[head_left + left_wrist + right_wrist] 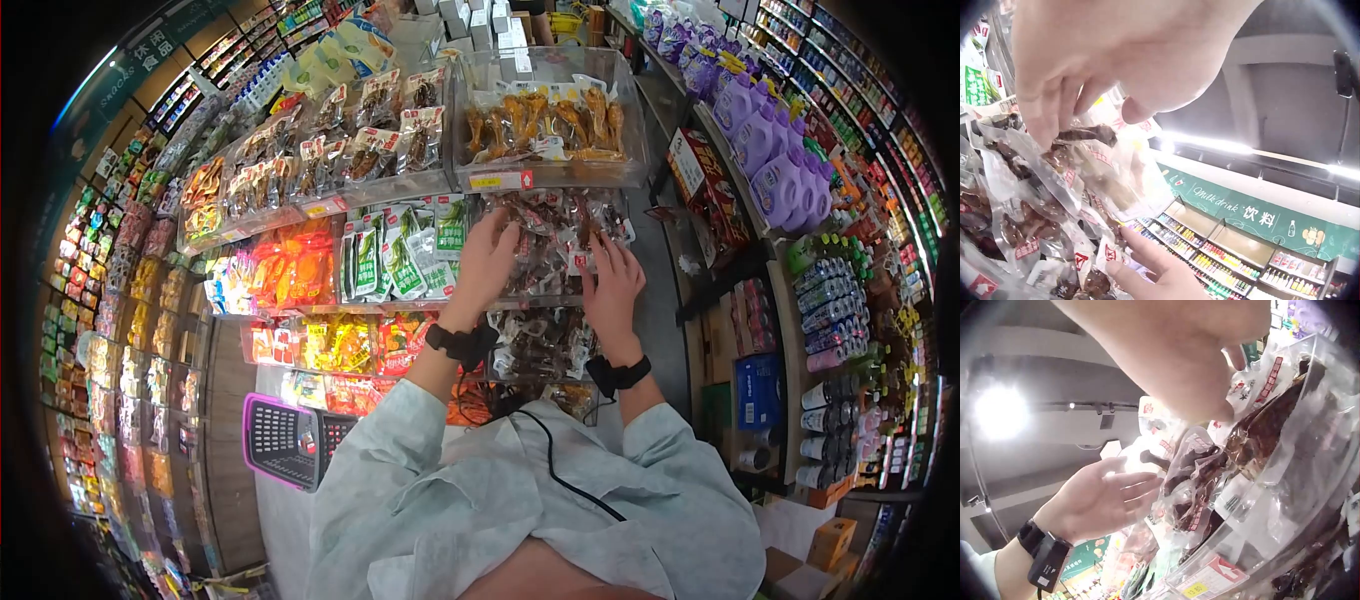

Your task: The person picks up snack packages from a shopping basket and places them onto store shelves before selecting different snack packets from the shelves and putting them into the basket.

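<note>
Clear vacuum packs of dark brown meat [545,235] with red and white labels fill a transparent bin in the middle tier of the display. My left hand [485,270] reaches into the left part of this bin, its fairly straight fingers touching the packs. On the right side, my right hand [615,290] rests over other packs with fingers spread. The left wrist view shows the right thumb and fingers [1141,253] at the edge of a pack [1100,250]. In the right wrist view, the left hand [1097,500] has its fingertips beside a dark meat pack [1194,481].
Above sits a bin of golden drumsticks [550,125]; at its left are more meat packs [350,150]. Green-and-white packets [405,250] adjoin the middle bin. A black basket with purple rim [285,440] stands lower left. Purple detergent bottles [780,180] line the right shelf.
</note>
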`<action>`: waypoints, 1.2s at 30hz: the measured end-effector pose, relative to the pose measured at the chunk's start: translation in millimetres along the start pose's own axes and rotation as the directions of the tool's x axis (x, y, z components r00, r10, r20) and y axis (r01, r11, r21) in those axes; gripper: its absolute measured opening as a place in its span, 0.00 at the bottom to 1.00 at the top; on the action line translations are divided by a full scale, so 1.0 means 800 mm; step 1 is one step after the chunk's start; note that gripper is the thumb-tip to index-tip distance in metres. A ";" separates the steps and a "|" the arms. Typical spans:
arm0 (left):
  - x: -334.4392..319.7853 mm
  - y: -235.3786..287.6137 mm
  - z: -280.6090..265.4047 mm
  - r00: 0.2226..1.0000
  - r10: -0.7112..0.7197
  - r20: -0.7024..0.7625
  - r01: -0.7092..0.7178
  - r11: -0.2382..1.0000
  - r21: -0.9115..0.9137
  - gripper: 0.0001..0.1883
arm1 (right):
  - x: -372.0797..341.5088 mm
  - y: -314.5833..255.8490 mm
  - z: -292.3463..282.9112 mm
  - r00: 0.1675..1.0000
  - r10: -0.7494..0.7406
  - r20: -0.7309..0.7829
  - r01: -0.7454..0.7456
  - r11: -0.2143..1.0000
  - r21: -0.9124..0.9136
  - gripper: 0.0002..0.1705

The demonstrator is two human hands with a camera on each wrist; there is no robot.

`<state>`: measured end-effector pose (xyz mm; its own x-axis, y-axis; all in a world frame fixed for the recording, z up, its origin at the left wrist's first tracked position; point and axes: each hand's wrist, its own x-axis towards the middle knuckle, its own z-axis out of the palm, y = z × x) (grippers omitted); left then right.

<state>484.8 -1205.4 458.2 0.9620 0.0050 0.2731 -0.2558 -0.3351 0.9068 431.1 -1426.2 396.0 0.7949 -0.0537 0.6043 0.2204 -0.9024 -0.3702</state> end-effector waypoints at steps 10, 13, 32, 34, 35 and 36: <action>-0.026 0.004 -0.008 0.994 0.031 0.100 -0.044 0.990 0.132 0.34 | 0.043 0.012 0.017 0.973 -0.127 0.194 0.108 0.989 0.105 0.43; -0.039 0.017 -0.006 0.996 0.004 0.086 -0.010 0.997 0.072 0.35 | 0.051 0.014 0.017 0.963 -0.118 0.241 0.095 0.990 0.106 0.46; -0.339 -0.121 -0.171 0.793 -0.573 0.207 0.609 0.741 -0.282 0.18 | -0.221 -0.033 -0.055 0.835 0.251 0.490 -0.459 0.808 0.368 0.05; -0.377 -0.142 -0.190 0.767 -0.629 0.126 0.629 0.699 -0.339 0.17 | -0.277 -0.024 -0.049 0.748 0.273 0.604 -0.527 0.799 0.291 0.05; -0.395 -0.146 -0.198 0.740 -0.662 0.121 0.653 0.662 -0.367 0.16 | -0.310 -0.021 -0.053 0.692 0.293 0.660 -0.563 0.791 0.240 0.05; -0.410 -0.153 -0.206 0.714 -0.691 0.115 0.670 0.627 -0.397 0.16 | -0.335 -0.020 -0.055 0.659 0.329 0.677 -0.600 0.772 0.209 0.05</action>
<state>184.6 -1010.6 310.8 0.8744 0.1271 -0.4683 0.4464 0.1676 0.8790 189.4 -1416.1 271.0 0.9786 -0.0430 -0.2013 -0.1889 -0.5755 -0.7957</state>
